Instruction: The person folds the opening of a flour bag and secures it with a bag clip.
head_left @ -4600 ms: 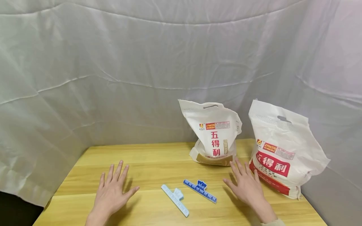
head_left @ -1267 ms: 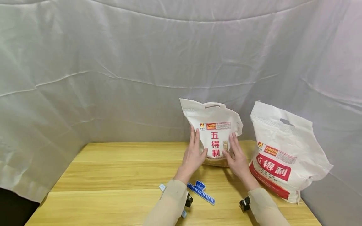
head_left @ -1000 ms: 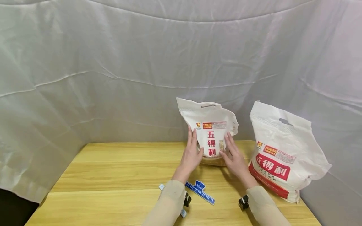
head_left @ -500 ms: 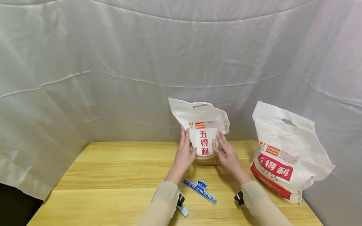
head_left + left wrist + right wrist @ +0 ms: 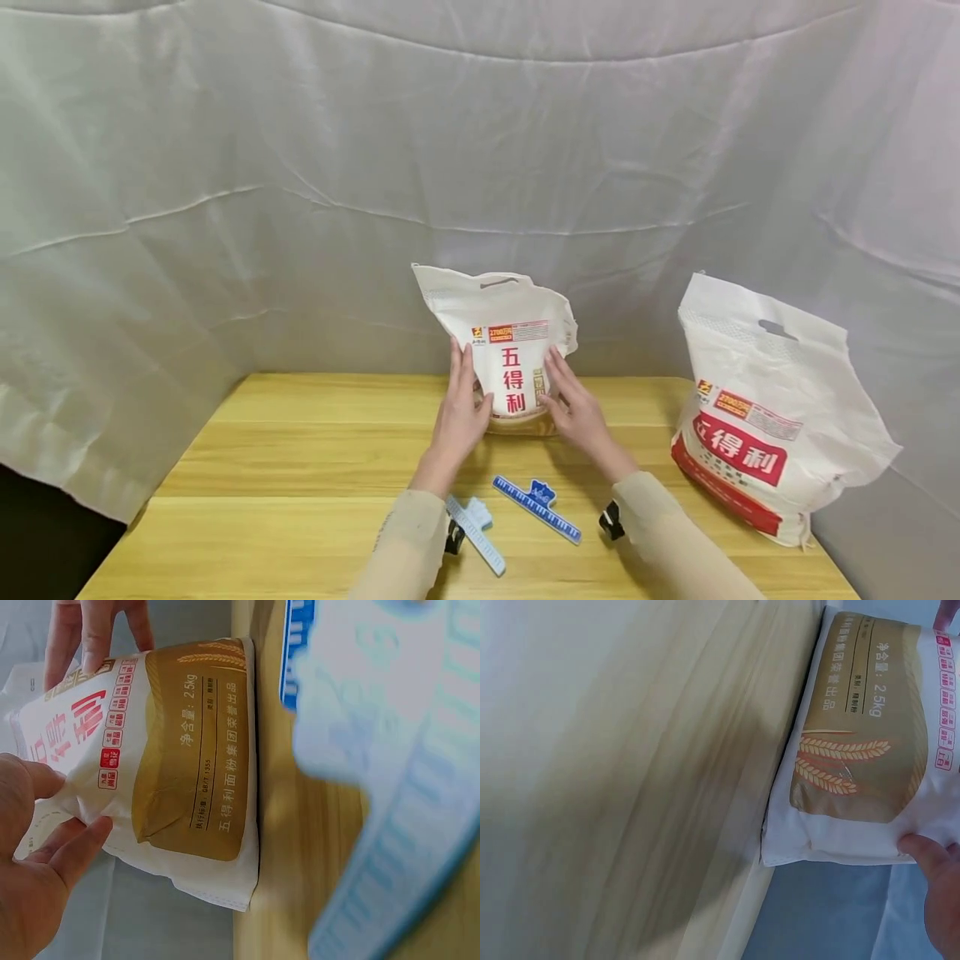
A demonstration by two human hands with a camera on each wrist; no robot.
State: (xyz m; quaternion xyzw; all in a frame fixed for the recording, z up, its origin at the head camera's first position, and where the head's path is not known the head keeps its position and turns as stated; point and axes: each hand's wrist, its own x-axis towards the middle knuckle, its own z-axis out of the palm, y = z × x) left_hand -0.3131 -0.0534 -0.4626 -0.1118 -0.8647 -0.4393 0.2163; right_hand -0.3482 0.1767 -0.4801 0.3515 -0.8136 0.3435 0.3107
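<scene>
A white flour bag (image 5: 501,304) with red lettering and a tan base stands upright near the back of the wooden table. My left hand (image 5: 459,417) grips its left side, thumb on the front and fingers round the edge. On the opposite side my right hand (image 5: 579,410) holds the bag the same way, its thumb (image 5: 922,851) pressing the front near the lower corner. Two clips with piano-key strips lie closer to me: a dark blue clip (image 5: 537,507) between the forearms, and a light blue clip (image 5: 477,535) partly behind the left sleeve.
A larger white flour bag (image 5: 772,367) with a red label stands at the table's right edge, leaning a little. Grey cloth (image 5: 345,250) hangs behind and at both sides. The wooden table (image 5: 300,467) stretches out to the left of the hands.
Earlier both hands were spread over the table. They then took the smaller flour bag by its sides and have shifted it left, away from the larger one. The light blue clip shows more now.
</scene>
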